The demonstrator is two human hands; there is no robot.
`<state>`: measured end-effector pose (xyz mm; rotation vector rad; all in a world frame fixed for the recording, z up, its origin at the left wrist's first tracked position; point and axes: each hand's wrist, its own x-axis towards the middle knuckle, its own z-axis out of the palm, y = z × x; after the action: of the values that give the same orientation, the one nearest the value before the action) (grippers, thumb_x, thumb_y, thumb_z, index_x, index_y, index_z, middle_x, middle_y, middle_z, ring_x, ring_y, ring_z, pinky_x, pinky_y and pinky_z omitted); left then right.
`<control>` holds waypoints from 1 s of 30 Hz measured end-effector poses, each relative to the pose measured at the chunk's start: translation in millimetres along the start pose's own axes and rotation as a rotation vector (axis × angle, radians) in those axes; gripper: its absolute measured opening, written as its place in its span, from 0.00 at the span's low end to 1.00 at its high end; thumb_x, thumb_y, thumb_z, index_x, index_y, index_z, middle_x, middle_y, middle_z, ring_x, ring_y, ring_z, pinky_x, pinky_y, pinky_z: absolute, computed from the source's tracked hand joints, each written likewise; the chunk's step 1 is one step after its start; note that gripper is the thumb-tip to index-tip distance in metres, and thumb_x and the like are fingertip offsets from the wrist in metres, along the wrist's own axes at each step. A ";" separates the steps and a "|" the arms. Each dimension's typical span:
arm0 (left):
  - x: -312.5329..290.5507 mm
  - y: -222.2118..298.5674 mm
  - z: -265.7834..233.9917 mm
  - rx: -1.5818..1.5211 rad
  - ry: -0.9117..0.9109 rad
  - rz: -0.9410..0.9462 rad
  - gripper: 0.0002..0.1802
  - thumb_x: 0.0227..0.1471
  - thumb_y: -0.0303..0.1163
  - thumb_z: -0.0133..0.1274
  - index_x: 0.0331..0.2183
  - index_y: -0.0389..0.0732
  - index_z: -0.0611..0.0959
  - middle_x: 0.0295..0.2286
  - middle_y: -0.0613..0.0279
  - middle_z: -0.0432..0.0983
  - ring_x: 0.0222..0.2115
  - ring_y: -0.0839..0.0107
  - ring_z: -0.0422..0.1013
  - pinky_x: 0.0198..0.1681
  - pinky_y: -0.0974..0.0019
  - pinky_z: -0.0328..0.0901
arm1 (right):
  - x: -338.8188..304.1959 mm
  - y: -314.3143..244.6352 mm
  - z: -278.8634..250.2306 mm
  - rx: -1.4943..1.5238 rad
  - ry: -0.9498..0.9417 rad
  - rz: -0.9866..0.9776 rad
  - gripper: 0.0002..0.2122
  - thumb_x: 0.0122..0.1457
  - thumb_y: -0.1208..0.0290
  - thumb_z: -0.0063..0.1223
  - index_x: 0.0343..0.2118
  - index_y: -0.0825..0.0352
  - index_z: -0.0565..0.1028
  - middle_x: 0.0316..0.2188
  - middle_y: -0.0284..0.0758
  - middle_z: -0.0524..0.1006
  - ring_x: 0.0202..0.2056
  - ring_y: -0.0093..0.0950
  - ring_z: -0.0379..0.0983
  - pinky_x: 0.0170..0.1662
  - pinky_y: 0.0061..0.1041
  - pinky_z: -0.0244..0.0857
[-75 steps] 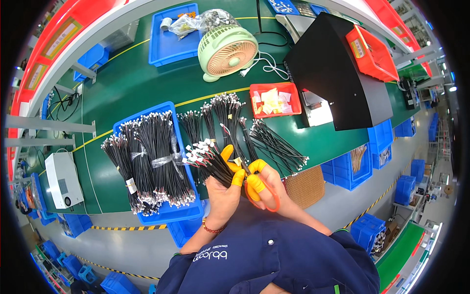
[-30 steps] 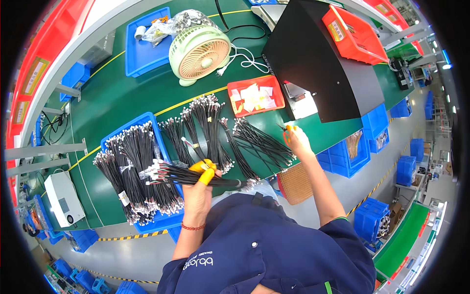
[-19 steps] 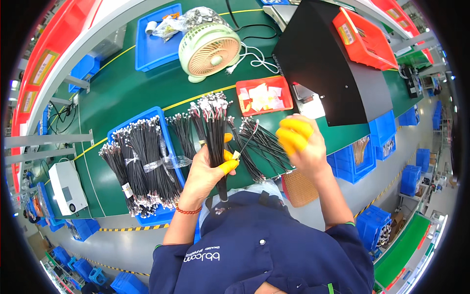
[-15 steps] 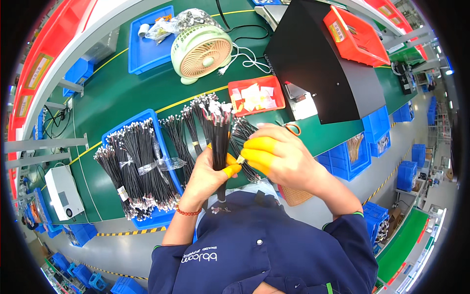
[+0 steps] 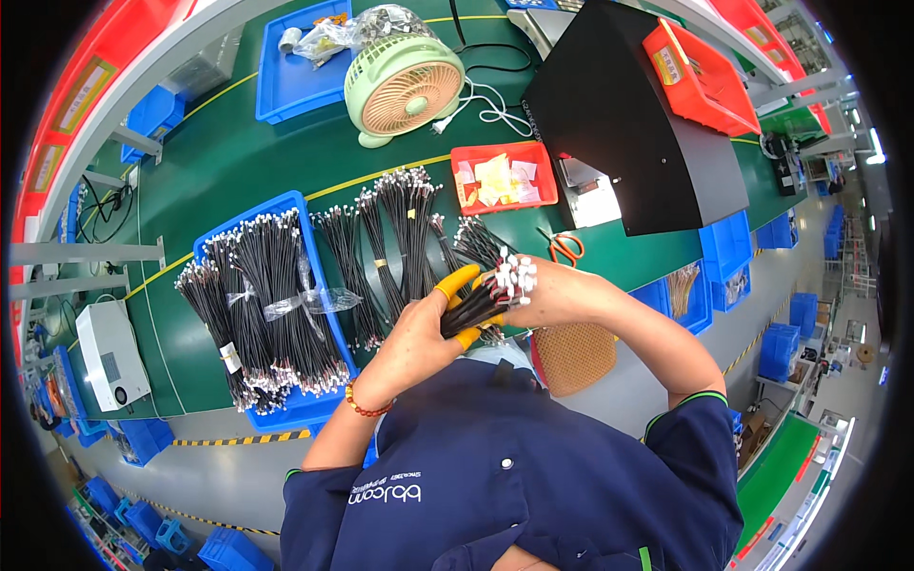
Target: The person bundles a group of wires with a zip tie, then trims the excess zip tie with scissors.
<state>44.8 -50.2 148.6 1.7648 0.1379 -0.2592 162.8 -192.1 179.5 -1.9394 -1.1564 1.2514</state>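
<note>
A bundle of black cables (image 5: pixel 472 310) with white connectors lies tilted across the front of my body, its connector end pointing right. My left hand (image 5: pixel 425 328), with yellow finger covers, is closed around it. My right hand (image 5: pixel 545 291) is at the connector end, its fingers hidden behind the bundle. On the green table just beyond my hands lie more bundles of black cables (image 5: pixel 407 233). To their left, a blue tray (image 5: pixel 303 209) holds several thick cable bundles, some wrapped in clear plastic.
A red tray (image 5: pixel 459 181) with yellow and white slips sits beyond my hands, near orange-handled scissors (image 5: pixel 568 249). Farther back are a green fan (image 5: pixel 405 90), a blue tray (image 5: pixel 271 103) and a black cabinet (image 5: pixel 609 124) bearing a red bin (image 5: pixel 709 86). A woven stool seat (image 5: pixel 574 360) is below the table edge.
The bundle has swung from upright to lying tilted to the right. My right hand has moved down behind its connector end. The left hand still grips the cables.
</note>
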 end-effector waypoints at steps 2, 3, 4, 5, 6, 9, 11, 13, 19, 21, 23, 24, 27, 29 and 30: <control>-0.6 -3.3 -1.3 0.032 -0.081 -0.079 0.21 0.37 0.26 0.54 0.38 0.33 0.72 0.27 0.49 0.73 0.29 0.64 0.71 0.33 0.67 0.63 | 1.9 10.4 9.2 -0.122 0.028 -0.170 0.08 0.41 0.77 0.44 0.28 0.70 0.70 0.21 0.42 0.72 0.27 0.41 0.69 0.31 0.33 0.63; 0.5 -13.9 -0.1 0.088 -0.139 -0.184 0.12 0.36 0.28 0.55 0.26 0.31 0.75 0.19 0.52 0.72 0.20 0.69 0.69 0.26 0.66 0.62 | 3.2 4.7 12.2 -0.138 0.025 -0.018 0.08 0.40 0.78 0.45 0.27 0.69 0.69 0.21 0.42 0.71 0.26 0.40 0.68 0.31 0.33 0.63; 0.2 -19.3 1.2 0.086 -0.138 -0.183 0.12 0.36 0.28 0.55 0.26 0.31 0.75 0.19 0.52 0.72 0.20 0.69 0.69 0.26 0.66 0.62 | 3.8 0.9 15.1 -0.154 0.022 0.135 0.07 0.40 0.78 0.46 0.26 0.68 0.69 0.21 0.41 0.71 0.26 0.39 0.68 0.31 0.33 0.62; -1.5 -23.6 2.8 0.056 -0.135 -0.228 0.11 0.37 0.29 0.55 0.23 0.30 0.75 0.16 0.54 0.71 0.18 0.72 0.66 0.24 0.67 0.61 | 5.5 4.9 20.2 -0.202 0.019 0.041 0.07 0.40 0.79 0.43 0.26 0.68 0.68 0.22 0.42 0.71 0.27 0.41 0.68 0.30 0.35 0.62; -3.4 -30.7 5.1 0.026 -0.133 -0.272 0.12 0.37 0.30 0.55 0.21 0.30 0.74 0.14 0.56 0.69 0.15 0.75 0.63 0.21 0.67 0.60 | 6.7 7.6 23.4 -0.205 0.018 0.043 0.07 0.40 0.79 0.43 0.26 0.68 0.68 0.22 0.42 0.71 0.27 0.41 0.68 0.30 0.35 0.62; -9.9 -56.0 11.2 -0.049 -0.070 -0.201 0.13 0.37 0.31 0.56 0.19 0.30 0.73 0.12 0.59 0.65 0.15 0.79 0.60 0.19 0.68 0.58 | 8.9 19.6 32.4 -0.319 -0.024 0.032 0.05 0.44 0.76 0.42 0.27 0.69 0.67 0.21 0.44 0.70 0.27 0.43 0.67 0.30 0.38 0.61; -10.6 -52.9 9.6 -0.018 -0.066 -0.213 0.12 0.37 0.30 0.55 0.19 0.30 0.73 0.11 0.59 0.64 0.15 0.80 0.59 0.20 0.69 0.58 | 7.5 23.5 34.3 -0.316 -0.055 0.048 0.05 0.45 0.76 0.41 0.27 0.69 0.67 0.20 0.44 0.70 0.27 0.42 0.67 0.30 0.38 0.61; -12.3 -49.7 8.8 -0.008 -0.091 -0.220 0.11 0.36 0.29 0.54 0.19 0.30 0.73 0.11 0.58 0.65 0.15 0.79 0.60 0.20 0.68 0.58 | 8.8 18.2 31.4 -0.236 -0.050 -0.004 0.05 0.44 0.74 0.45 0.26 0.68 0.67 0.20 0.43 0.70 0.26 0.41 0.68 0.29 0.37 0.61; -13.8 -41.4 5.0 0.083 -0.176 -0.250 0.08 0.35 0.26 0.51 0.20 0.30 0.74 0.13 0.51 0.68 0.15 0.76 0.63 0.21 0.67 0.60 | 12.0 18.3 33.4 -0.235 -0.108 -0.059 0.08 0.38 0.72 0.53 0.22 0.68 0.68 0.19 0.41 0.70 0.23 0.39 0.68 0.26 0.32 0.62; -13.9 -39.6 4.2 0.148 -0.197 -0.236 0.09 0.35 0.27 0.52 0.20 0.30 0.74 0.13 0.49 0.68 0.14 0.68 0.66 0.21 0.65 0.60 | 13.8 21.7 39.2 -0.221 -0.120 -0.060 0.08 0.37 0.73 0.53 0.21 0.68 0.69 0.19 0.41 0.70 0.23 0.39 0.68 0.26 0.32 0.62; -15.3 -50.2 10.0 0.136 -0.168 -0.140 0.08 0.34 0.26 0.52 0.19 0.30 0.73 0.14 0.49 0.68 0.16 0.63 0.66 0.22 0.64 0.61 | 15.7 24.5 44.2 -0.251 -0.081 -0.189 0.07 0.38 0.73 0.51 0.20 0.69 0.69 0.18 0.42 0.70 0.22 0.41 0.67 0.25 0.30 0.61; -16.9 -53.2 12.1 0.126 -0.142 -0.046 0.08 0.34 0.26 0.53 0.18 0.30 0.73 0.15 0.49 0.68 0.17 0.58 0.66 0.24 0.62 0.61 | 17.6 25.9 44.2 -0.250 -0.084 -0.190 0.07 0.38 0.73 0.51 0.20 0.69 0.69 0.18 0.42 0.70 0.22 0.41 0.67 0.25 0.30 0.61; -23.1 -48.0 9.3 0.448 -0.089 0.234 0.08 0.32 0.26 0.53 0.17 0.33 0.72 0.16 0.53 0.67 0.22 0.56 0.66 0.28 0.59 0.61 | 26.0 61.5 58.9 0.023 -0.092 -0.188 0.06 0.43 0.73 0.47 0.20 0.72 0.69 0.13 0.40 0.69 0.16 0.33 0.66 0.20 0.24 0.59; -31.1 -44.5 7.1 0.578 -0.029 0.348 0.07 0.31 0.26 0.53 0.17 0.35 0.72 0.16 0.55 0.66 0.23 0.58 0.65 0.29 0.59 0.60 | 19.4 66.2 64.4 0.440 -0.063 0.166 0.06 0.45 0.73 0.46 0.20 0.71 0.70 0.14 0.37 0.70 0.15 0.27 0.65 0.18 0.22 0.59; -36.0 -43.4 6.5 0.711 0.038 0.465 0.07 0.30 0.25 0.53 0.17 0.37 0.71 0.17 0.57 0.66 0.24 0.59 0.65 0.29 0.59 0.60 | 13.8 68.5 66.0 0.846 -0.028 0.522 0.06 0.46 0.72 0.45 0.21 0.69 0.71 0.15 0.35 0.71 0.14 0.21 0.64 0.17 0.19 0.58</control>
<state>-0.9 -45.7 115.1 2.4390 -0.3830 0.0827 130.4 -212.7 91.4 -1.5684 -0.0305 1.6668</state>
